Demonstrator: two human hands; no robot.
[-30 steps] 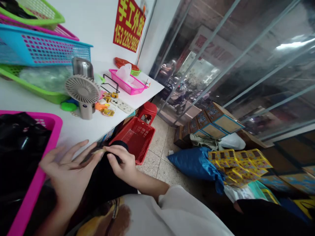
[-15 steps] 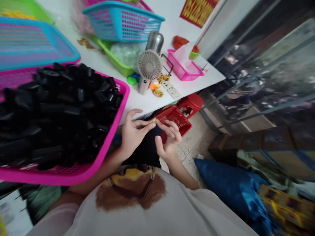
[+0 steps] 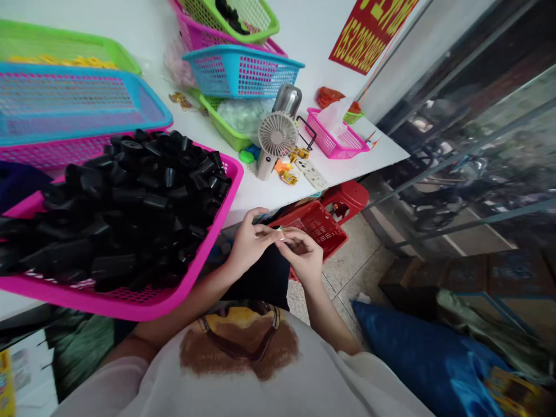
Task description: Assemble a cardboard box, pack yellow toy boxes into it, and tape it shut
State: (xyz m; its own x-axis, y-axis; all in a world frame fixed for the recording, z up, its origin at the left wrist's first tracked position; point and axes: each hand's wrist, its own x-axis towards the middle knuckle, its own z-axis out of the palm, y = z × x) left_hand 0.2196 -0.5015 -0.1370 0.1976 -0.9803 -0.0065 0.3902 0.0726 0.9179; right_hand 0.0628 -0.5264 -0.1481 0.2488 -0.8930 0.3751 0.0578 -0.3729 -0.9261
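Observation:
My left hand (image 3: 251,241) and my right hand (image 3: 306,255) meet in front of my body, just off the table's front edge. Between the fingertips of both is a small pale piece (image 3: 280,232), too small and too covered to name. Both hands pinch it with thumb and fingers. To the left of them stands a pink basket (image 3: 191,272) heaped with black plastic parts (image 3: 143,202), several of them hollow and tube-like.
A handheld fan (image 3: 278,134) stands on the white table (image 3: 247,194) beside small yellow-orange pieces (image 3: 288,176). Stacked baskets (image 3: 243,72) are behind it, and a pink tissue basket (image 3: 336,139) is to the right. Below lies a red crate (image 3: 324,229); a blue sack (image 3: 408,341) rests on the floor.
The right hand's thumb and fingers have closed in on the small piece at the left fingertips. The whole view has shifted, so the table things appear lower and further right.

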